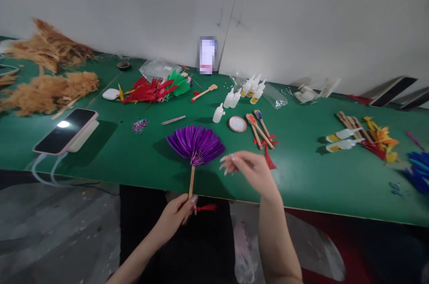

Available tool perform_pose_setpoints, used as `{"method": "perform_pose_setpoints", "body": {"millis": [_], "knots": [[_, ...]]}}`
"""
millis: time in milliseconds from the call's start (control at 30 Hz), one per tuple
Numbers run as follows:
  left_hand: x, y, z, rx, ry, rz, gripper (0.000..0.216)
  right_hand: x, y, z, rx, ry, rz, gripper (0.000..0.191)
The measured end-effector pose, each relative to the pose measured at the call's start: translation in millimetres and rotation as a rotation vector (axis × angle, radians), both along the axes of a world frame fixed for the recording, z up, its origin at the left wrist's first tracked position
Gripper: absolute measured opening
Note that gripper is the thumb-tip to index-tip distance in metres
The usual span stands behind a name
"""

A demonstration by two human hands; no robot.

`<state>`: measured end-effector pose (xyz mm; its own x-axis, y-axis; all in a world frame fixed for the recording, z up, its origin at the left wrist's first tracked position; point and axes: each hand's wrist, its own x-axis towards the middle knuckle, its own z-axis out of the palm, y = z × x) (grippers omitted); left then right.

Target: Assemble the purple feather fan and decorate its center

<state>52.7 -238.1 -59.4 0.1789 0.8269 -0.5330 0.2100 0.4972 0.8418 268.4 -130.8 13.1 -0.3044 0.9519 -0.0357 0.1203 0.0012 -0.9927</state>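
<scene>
My left hand is closed around the lower end of the wooden handle of a purple feather fan. The fan stands upright at the table's front edge with its feathers spread, and pale strands show where they meet the handle. A red tassel hangs beside the left hand. Just right of the feathers, my right hand hovers over the table with loosely bent fingers apart and nothing visible in them. Beyond it lie wooden handles with orange and blue tops, a white dish and a small white bottle.
On the green table are a phone on a stand, tan fibres, red feathers, green feathers, tweezers, purple bits, several glue bottles, and yellow-orange feathers. A pixelated phone leans on the wall.
</scene>
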Motion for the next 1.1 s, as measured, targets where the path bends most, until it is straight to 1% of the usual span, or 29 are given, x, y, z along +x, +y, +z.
{"method": "perform_pose_setpoints", "body": {"millis": [33, 100, 167, 267, 333, 400, 467, 567, 667, 733, 800, 900, 1000, 1100], "knots": [[-1.6, -1.0, 1.8, 0.003, -0.029, 0.012, 0.043, 0.2, -10.0, -7.5, -0.098, -0.029, 0.089, 0.026], [-5.7, -3.0, 6.6, 0.019, -0.083, 0.010, 0.045, -3.2, -27.2, -24.1, -0.260, -0.042, 0.202, 0.027], [-10.2, -4.1, 11.8, 0.033, -0.129, -0.016, 0.046, -12.0, -40.0, -39.4, -0.378, 0.007, 0.222, 0.034], [-15.1, -3.6, 18.7, 0.039, -0.186, -0.080, 0.048, -31.8, -49.8, -51.5, -0.372, 0.227, 0.232, 0.044], [-16.1, -2.5, 22.2, 0.043, -0.200, -0.108, 0.050, -45.7, -50.6, -49.9, -0.342, 0.378, 0.285, 0.054], [-15.5, -1.9, 24.3, 0.052, -0.201, -0.112, 0.052, -57.9, -48.5, -42.6, -0.307, 0.485, 0.322, 0.059], [-14.3, -2.5, 24.5, 0.070, -0.193, -0.107, 0.053, -67.5, -45.4, -33.2, -0.278, 0.532, 0.315, 0.054], [-13.6, -5.6, 21.3, 0.099, -0.178, -0.110, 0.053, -76.8, -42.8, -22.2, -0.254, 0.557, 0.266, 0.043], [-14.3, -9.6, 18.3, 0.115, -0.169, -0.110, 0.053, -81.5, -44.3, -16.9, -0.289, 0.591, 0.267, 0.034], [-14.4, -11.7, 18.5, 0.109, -0.177, -0.090, 0.054, -83.2, -46.2, -15.7, -0.348, 0.614, 0.301, 0.033], [-14.1, -13.0, 20.5, 0.091, -0.209, -0.063, 0.055, -84.7, -47.6, -16.1, -0.398, 0.634, 0.344, 0.038], [-13.8, -13.4, 24.1, 0.065, -0.271, -0.031, 0.057, -87.6, -48.2, -19.6, -0.434, 0.669, 0.392, 0.039], [-14.1, -13.2, 25.5, 0.058, -0.293, -0.017, 0.057, -91.1, -48.6, -23.6, -0.471, 0.704, 0.374, 0.034], [-13.7, -14.5, 25.4, 0.080, -0.273, -0.028, 0.057, -93.8, -49.5, -24.9, -0.489, 0.717, 0.337, 0.030]]}}
